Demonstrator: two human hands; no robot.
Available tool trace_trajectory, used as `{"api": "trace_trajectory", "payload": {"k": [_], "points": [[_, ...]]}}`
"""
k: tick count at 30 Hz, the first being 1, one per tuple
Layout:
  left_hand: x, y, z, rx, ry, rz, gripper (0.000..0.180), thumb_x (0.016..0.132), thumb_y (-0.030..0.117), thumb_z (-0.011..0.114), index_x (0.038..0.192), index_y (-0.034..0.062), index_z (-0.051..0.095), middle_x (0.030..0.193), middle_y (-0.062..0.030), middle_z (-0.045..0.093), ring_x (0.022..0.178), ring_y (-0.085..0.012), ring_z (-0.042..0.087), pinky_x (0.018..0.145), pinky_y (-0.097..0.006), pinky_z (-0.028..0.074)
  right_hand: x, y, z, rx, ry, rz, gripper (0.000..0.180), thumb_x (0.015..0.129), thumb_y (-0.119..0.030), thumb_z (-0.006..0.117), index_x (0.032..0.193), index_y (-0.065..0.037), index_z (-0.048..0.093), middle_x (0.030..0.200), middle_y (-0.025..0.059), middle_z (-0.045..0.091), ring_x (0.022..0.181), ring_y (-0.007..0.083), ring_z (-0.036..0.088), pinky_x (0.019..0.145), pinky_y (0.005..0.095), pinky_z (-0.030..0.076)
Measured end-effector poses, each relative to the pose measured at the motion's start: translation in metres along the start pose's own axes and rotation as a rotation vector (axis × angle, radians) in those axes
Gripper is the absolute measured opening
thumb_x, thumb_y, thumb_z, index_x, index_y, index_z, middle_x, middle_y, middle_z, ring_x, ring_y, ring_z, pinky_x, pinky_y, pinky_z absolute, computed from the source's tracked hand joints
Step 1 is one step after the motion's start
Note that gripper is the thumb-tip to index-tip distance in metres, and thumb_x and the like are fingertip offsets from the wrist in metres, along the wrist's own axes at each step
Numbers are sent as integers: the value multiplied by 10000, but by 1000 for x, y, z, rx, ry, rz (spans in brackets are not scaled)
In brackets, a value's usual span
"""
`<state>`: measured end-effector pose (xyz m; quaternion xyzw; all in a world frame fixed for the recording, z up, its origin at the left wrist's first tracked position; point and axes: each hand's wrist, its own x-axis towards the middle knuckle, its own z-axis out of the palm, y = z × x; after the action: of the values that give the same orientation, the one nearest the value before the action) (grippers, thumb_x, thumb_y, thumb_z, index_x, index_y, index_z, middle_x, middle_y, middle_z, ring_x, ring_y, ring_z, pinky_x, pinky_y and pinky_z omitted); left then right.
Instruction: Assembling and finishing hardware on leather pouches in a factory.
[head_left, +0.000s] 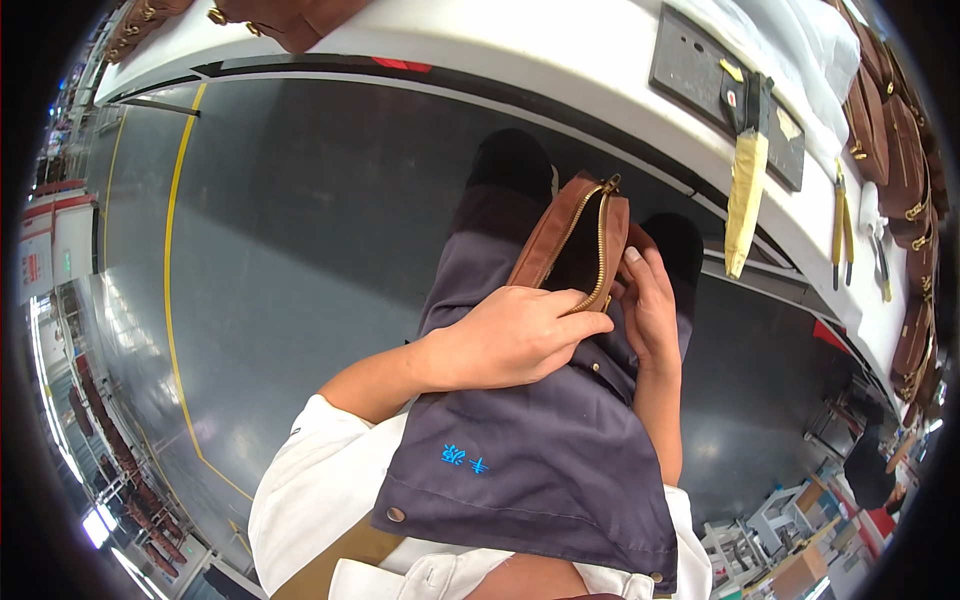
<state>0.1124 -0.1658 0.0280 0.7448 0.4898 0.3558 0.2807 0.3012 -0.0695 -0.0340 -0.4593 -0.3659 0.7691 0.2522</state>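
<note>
Both hands clasp the brown leather pouch (575, 245) over my lap: left hand (515, 335) wraps its lower edge, fingers curled near the brass zipper (598, 255); right hand (648, 305) braces the side at 3 o'clock. Best to keep the leather taut, I judge. Smooth hide, toothed metal, soft grey apron (530, 450). White workbench (560, 90) at 12 o'clock.

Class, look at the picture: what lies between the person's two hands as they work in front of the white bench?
In the head view, a brown leather pouch with a brass zip sits between the left hand and the right hand; both grip it.
</note>
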Motion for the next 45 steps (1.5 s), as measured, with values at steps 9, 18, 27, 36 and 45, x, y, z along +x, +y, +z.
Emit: {"api": "trace_trajectory", "payload": {"k": [9, 18, 27, 36, 45], "points": [[-2, -6, -22, -76, 140, -139, 342, 709, -46, 646, 992, 122, 739, 766, -46, 641, 608, -237, 626, 551, -355, 498, 6, -4, 13, -86, -39, -152, 605, 1031, -211, 528, 1552, -17, 288, 1518, 135, 419, 1389, 234, 419, 1132, 367, 369], [-6, 3, -60, -359, 192, -541, 558, 815, 32, 681, 1339, 21, 490, 1164, -131, 697, 1055, -258, 693, 906, -338, 520, 4, -39, 25, -138, -71, -305, 625, 888, -139, 757, 1423, -19, 456, 1340, 122, 549, 1279, 229, 517, 1082, 341, 417], [11, 0, -47, -259, 369, -465, 344, 775, 121, 819, 1075, 20, 683, 1002, -125, 694, 891, -262, 670, 783, -350, 524, -3, -63, 45, -651, -131, -811, 648, 676, 71, 724, 1295, -65, 592, 1317, 152, 558, 1232, 326, 537, 1059, 409, 436], [16, -3, -52, -305, 451, -526, 310, 806, 113, 815, 1077, 14, 702, 889, -79, 721, 784, -150, 678, 717, -288, 540, 7, -66, 53, -829, -20, -850, 629, 744, -99, 764, 1345, -79, 579, 1377, 166, 525, 1250, 343, 509, 1069, 432, 406], [1, -12, -77, -1045, 259, -616, 488, 992, 212, 643, 1378, -48, 498, 1266, -103, 631, 1185, -156, 575, 1015, -320, 474, 10, -56, 56, -120, -201, -36, 649, 972, -118, 646, 1499, 47, 305, 1463, 184, 452, 1328, 252, 500, 1115, 363, 408]]}}
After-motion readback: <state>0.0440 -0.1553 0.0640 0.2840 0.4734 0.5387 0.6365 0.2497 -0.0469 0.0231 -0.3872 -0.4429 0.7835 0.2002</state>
